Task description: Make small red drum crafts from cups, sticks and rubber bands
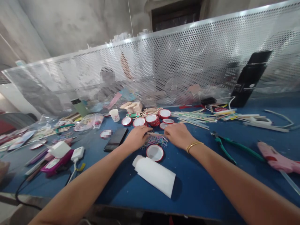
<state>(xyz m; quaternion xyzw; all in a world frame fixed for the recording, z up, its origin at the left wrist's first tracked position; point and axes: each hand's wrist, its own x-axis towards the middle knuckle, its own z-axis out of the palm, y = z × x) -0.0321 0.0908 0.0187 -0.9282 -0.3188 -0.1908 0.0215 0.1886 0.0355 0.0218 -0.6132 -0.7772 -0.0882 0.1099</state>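
Between my two hands runs a thin pale stick (156, 134), like a small wooden stick, level above a tangle of coloured elastic bands (156, 142). My left hand (138, 137) pinches its left end with closed fingers. At the other end, the fingers of my right hand (177, 135) are closed on it too. A white round lid with a red rim (155, 152) lies just below the bands. Nearer to me is a folded white paper piece (156, 175). Several more red-rimmed lids (152, 119) are stacked and spread beyond my hands.
A dark phone (116, 139) lies left of my left hand. Pliers with green handles (225, 147) and a pink glue gun (276, 156) are at right. Behind stand a paper cup (114, 115), wooden pieces (133, 107), glue sticks (194, 117) and a perforated metal screen (164, 68).
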